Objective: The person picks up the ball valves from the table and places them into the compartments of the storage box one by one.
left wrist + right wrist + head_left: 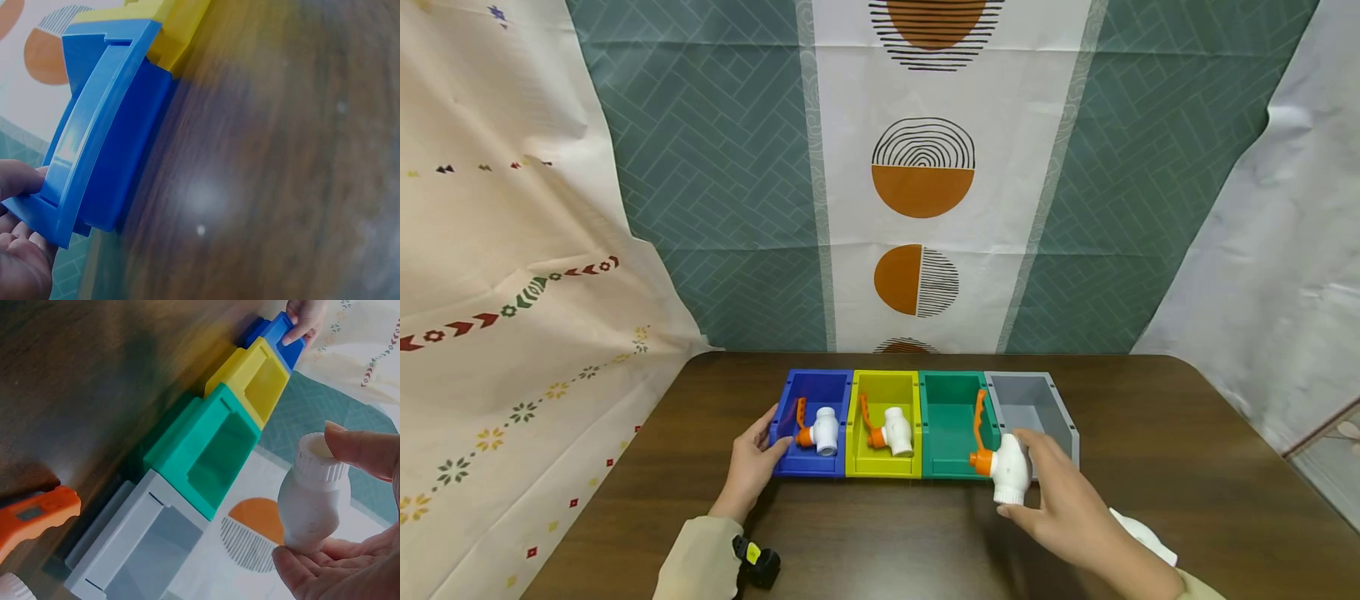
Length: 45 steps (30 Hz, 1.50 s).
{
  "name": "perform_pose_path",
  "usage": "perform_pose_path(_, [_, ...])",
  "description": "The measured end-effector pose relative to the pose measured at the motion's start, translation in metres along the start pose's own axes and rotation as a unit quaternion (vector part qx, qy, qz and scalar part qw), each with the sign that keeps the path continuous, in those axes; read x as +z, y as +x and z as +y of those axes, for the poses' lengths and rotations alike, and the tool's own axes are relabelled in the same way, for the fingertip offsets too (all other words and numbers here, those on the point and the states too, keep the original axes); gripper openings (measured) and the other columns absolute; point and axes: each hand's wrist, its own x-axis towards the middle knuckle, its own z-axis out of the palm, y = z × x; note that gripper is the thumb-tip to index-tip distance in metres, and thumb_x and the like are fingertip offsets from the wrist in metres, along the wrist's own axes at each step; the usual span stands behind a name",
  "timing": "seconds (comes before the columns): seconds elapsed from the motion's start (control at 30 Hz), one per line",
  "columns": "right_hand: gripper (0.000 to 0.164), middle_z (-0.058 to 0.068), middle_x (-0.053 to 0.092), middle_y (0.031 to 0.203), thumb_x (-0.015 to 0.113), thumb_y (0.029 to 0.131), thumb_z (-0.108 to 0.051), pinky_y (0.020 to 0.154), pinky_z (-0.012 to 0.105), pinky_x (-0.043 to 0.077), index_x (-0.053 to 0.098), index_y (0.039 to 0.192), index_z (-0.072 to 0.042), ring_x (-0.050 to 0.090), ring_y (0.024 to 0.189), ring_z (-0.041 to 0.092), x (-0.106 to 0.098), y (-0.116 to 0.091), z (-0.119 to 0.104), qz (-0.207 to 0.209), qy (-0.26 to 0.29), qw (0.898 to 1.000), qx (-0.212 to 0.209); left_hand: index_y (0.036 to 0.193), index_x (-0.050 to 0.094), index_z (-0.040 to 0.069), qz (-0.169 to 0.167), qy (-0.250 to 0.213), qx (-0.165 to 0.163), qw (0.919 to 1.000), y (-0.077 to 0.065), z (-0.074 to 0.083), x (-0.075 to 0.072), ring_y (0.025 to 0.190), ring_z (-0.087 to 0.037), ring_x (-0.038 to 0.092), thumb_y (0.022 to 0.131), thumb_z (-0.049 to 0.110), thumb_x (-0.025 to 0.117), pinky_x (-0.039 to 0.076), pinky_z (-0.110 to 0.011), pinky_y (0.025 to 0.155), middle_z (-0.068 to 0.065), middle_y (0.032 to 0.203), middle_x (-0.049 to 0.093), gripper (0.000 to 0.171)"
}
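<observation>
My right hand [1060, 508] pinches a white plastic ball valve [1011, 471] with an orange lever handle, raised in front of the green bin [947, 417] and grey bin [1030, 408]. In the right wrist view, thumb and fingertips hold its white body [312, 506] at opposite ends; the handle is hidden there. With the thumb over the wall and fingers outside, my left hand [752, 458] grips the left side of the blue bin [812, 383]. One similar valve [825, 431] lies in the blue bin, another [897, 432] in the yellow bin [887, 385].
The bins stand side by side in a row on the dark wooden table [880, 533]. Partly behind my right forearm lies another white piece [1142, 533]; the right wrist view shows an orange handle [44, 515] on the table. Patterned cloths [730, 167] hang behind.
</observation>
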Motion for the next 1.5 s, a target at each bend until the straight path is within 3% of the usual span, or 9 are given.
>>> perform_pose_path(0.47, [0.079, 0.012, 0.055, 0.122, 0.088, 0.063, -0.013, 0.085, 0.047, 0.051, 0.045, 0.127, 0.002, 0.054, 0.105, 0.024, 0.011, 0.012, 0.005, -0.015, 0.011, 1.000, 0.007, 0.145, 0.036, 0.003, -0.009, -0.001, -0.003, 1.0000, 0.001, -0.002, -0.003, 0.127, -0.039, 0.047, 0.090, -0.001, 0.060, 0.042, -0.041, 0.097, -0.026, 0.144, 0.041, 0.061])
perform_pose_path(0.67, [0.078, 0.013, 0.055, 0.121, 0.087, 0.063, -0.011, 0.085, 0.046, 0.051, 0.044, 0.127, 0.003, 0.053, 0.103, 0.023, 0.016, 0.016, 0.008, -0.021, 0.015, 1.000, 0.012, 0.145, 0.038, 0.004, -0.014, -0.021, -0.014, 0.9996, 0.003, -0.002, -0.005, 0.126, -0.038, 0.049, 0.088, -0.002, 0.062, 0.044, -0.040, 0.094, -0.025, 0.143, 0.042, 0.062])
perform_pose_path(1.27, [0.081, 0.018, 0.052, 0.126, 0.086, 0.064, -0.010, 0.086, 0.048, 0.051, 0.042, 0.130, 0.006, 0.052, 0.104, 0.026, 0.024, 0.021, 0.014, -0.031, 0.031, 0.999, 0.020, 0.147, 0.036, 0.008, -0.026, -0.014, -0.023, 0.9993, 0.002, -0.003, -0.007, 0.129, -0.036, 0.047, 0.090, 0.006, 0.063, 0.042, -0.039, 0.098, -0.021, 0.146, 0.040, 0.063])
perform_pose_path(1.5, [0.080, 0.021, 0.053, 0.124, 0.085, 0.063, -0.007, 0.087, 0.050, 0.050, 0.042, 0.128, 0.008, 0.053, 0.105, 0.029, 0.028, 0.025, 0.019, -0.015, 0.025, 1.000, -0.003, 0.146, 0.036, 0.007, -0.025, -0.015, -0.017, 0.9994, 0.002, -0.005, -0.006, 0.130, -0.035, 0.046, 0.090, 0.007, 0.064, 0.041, -0.038, 0.099, -0.020, 0.146, 0.040, 0.063])
